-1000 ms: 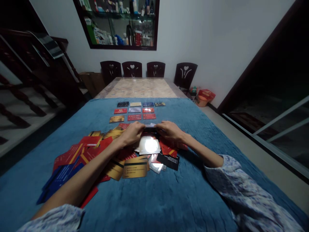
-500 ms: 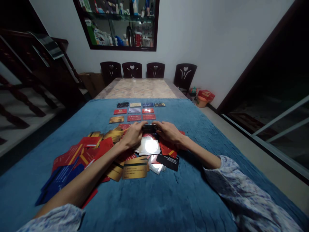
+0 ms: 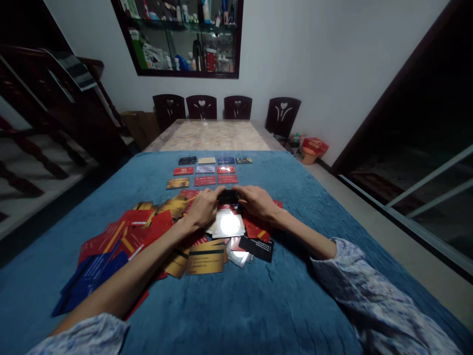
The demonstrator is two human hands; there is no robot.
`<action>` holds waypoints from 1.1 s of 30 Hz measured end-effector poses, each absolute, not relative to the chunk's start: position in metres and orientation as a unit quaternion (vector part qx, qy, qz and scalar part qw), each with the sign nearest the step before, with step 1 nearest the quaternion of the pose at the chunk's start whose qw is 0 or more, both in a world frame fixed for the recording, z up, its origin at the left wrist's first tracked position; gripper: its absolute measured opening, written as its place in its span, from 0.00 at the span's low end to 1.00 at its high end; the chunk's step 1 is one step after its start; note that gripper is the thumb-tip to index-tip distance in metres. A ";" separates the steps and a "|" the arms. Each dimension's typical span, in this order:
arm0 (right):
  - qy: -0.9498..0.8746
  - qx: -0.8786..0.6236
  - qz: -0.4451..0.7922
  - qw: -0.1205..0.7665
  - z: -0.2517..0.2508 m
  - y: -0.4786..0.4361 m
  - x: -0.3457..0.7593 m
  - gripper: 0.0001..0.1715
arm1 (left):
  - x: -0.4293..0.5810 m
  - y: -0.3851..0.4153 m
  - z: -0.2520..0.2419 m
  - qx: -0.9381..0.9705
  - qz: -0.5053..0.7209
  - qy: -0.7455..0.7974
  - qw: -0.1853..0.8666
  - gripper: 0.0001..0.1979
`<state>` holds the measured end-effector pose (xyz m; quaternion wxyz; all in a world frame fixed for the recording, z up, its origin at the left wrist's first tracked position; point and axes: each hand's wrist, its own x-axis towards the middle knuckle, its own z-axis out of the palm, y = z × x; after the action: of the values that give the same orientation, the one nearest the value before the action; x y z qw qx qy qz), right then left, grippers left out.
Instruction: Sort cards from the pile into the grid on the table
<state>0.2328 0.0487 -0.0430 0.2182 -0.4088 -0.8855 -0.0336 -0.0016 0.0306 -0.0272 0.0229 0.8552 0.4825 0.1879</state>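
Both hands meet over the pile of cards, holding a small stack of black cards (image 3: 227,197) between them. The fingers of my left hand (image 3: 204,206) are closed on its left end, and those of my right hand (image 3: 254,201) on its right end. Just below lies a stack of white cards (image 3: 223,226) with a bright glare on it. Red cards (image 3: 257,230) lie under my right wrist, beside a black card (image 3: 256,248). Gold cards (image 3: 205,258), red cards (image 3: 153,234) and blue cards (image 3: 84,281) spread around and beyond my left forearm.
Several neat card stacks stand in three rows ahead, among them a red stack (image 3: 227,179) and a gold stack (image 3: 178,183). A blue cloth (image 3: 236,305) covers the near table; the bare marbled tabletop (image 3: 221,135) continues behind. Dark chairs (image 3: 238,107) line the far wall.
The black cards between my hands look slightly more upright, showing a taller dark face. Both hands stay in nearly the same place, and the cards on the cloth have not moved.
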 end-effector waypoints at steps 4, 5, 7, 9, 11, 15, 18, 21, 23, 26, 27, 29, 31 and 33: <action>-0.892 -0.401 -0.023 0.209 -0.040 0.047 0.233 0.33 | -0.001 0.032 -0.029 0.854 0.198 0.480 0.023 0.27; -0.892 -0.401 -0.023 0.206 -0.040 0.047 0.233 0.34 | -0.001 0.032 -0.030 0.853 0.201 0.481 0.022 0.27; -0.892 -0.403 -0.027 0.201 -0.039 0.047 0.233 0.35 | -0.001 0.032 -0.031 0.850 0.206 0.485 0.022 0.27; -0.892 -0.405 -0.032 0.199 -0.039 0.047 0.232 0.36 | -0.001 0.032 -0.031 0.846 0.212 0.488 0.027 0.27; -0.891 -0.406 -0.034 0.203 -0.040 0.047 0.232 0.35 | -0.001 0.032 -0.031 0.842 0.218 0.493 0.033 0.27; -0.889 -0.404 -0.038 0.211 -0.042 0.049 0.233 0.34 | -0.001 0.033 -0.031 0.837 0.226 0.497 0.037 0.27; -0.892 -0.393 -0.051 0.218 -0.042 0.052 0.235 0.35 | 0.000 0.034 -0.030 0.840 0.226 0.492 0.039 0.25; -0.893 -0.382 -0.066 0.229 -0.041 0.054 0.239 0.36 | 0.001 0.035 -0.027 0.844 0.228 0.485 0.041 0.25; -0.893 -0.375 -0.079 0.236 -0.040 0.056 0.241 0.36 | 0.003 0.036 -0.025 0.849 0.226 0.476 0.038 0.26; -0.895 -0.364 -0.096 0.239 -0.039 0.059 0.246 0.37 | 0.005 0.038 -0.021 0.855 0.215 0.472 0.026 0.28; -0.896 -0.360 -0.100 0.239 -0.038 0.060 0.248 0.37 | 0.006 0.039 -0.019 0.856 0.211 0.472 0.020 0.28; -0.899 -0.354 -0.103 0.238 -0.037 0.062 0.251 0.37 | 0.008 0.040 -0.016 0.860 0.203 0.468 0.012 0.28; -0.900 -0.348 -0.102 0.240 -0.037 0.064 0.253 0.37 | 0.010 0.042 -0.012 0.866 0.197 0.460 0.004 0.27; -0.901 -0.346 -0.098 0.244 -0.037 0.066 0.256 0.36 | 0.012 0.044 -0.009 0.872 0.186 0.453 -0.006 0.26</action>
<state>0.2557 0.0656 -0.0366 0.2438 -0.3455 -0.9008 -0.0984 0.0120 0.0440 -0.0093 -0.0064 0.8716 0.4535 0.1861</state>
